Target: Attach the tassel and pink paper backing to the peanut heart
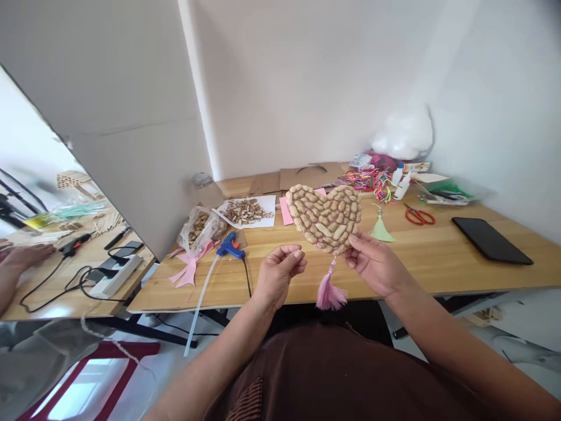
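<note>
A: So how far along is that peanut-shell heart [325, 219]?
B: Looks near finished to me: the face is packed with shells, and a pink tassel [332, 292] hangs from the tip. Can't see the back, so can't say what's left there.
A: Where's it at?
B: Up above the counter [442, 263], right hand [377, 263] gripping its lower edge. Left hand [280, 272] is beside it, fingertips pinched together, nothing visible between them. Spare shells [246, 211] sit on white paper [269, 204] behind the blue glue gun [231, 245].
A: Any brands?
B: None readable; print on the glue bottles [402, 186] is too small.
</note>
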The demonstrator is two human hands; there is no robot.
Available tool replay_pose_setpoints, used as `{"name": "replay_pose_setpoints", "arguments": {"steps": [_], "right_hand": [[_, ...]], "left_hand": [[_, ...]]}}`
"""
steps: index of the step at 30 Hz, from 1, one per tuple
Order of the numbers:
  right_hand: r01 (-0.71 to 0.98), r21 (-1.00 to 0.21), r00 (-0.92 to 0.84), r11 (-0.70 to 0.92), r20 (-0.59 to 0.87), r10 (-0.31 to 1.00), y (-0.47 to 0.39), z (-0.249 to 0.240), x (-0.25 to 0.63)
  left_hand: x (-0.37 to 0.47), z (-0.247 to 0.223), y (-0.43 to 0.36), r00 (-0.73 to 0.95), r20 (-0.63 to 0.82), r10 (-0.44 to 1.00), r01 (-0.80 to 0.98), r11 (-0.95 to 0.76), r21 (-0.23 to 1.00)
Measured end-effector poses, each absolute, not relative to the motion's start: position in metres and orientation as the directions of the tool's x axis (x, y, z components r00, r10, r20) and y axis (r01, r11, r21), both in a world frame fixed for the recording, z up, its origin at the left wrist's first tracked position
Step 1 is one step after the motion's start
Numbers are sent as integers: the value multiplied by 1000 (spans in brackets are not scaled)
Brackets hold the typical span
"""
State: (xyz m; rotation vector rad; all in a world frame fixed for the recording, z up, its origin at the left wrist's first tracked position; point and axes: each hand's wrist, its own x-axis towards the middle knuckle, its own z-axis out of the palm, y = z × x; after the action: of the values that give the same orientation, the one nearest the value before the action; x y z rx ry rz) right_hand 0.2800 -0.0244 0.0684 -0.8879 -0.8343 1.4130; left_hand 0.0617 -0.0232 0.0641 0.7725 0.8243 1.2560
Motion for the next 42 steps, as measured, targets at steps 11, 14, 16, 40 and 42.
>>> {"name": "replay_pose_setpoints", "arguments": {"steps": [11,14,16,40,42], "right_hand": [[-571,-785,-147,-242,-192,970,-31,62,290],[-596,-757,-173,-268,-205,963,-32,62,289],[-598,-756,-169,-267,-206,964,-32,63,289],[-531,-845,9,-64,-81,997,-31,65,280],[-505,-863,15,-39,-54,998,-31,65,276]], "left_hand": [[59,74,-32,151,-2,988,-446,70,892],[58,74,-33,148,-4,989,-449,71,891],[58,73,-33,140,-25,990,-438,85,895],[39,71,-15,54,119,991,-345,-94,934],[49,74,-16,147,110,983,-317,-58,946]]}}
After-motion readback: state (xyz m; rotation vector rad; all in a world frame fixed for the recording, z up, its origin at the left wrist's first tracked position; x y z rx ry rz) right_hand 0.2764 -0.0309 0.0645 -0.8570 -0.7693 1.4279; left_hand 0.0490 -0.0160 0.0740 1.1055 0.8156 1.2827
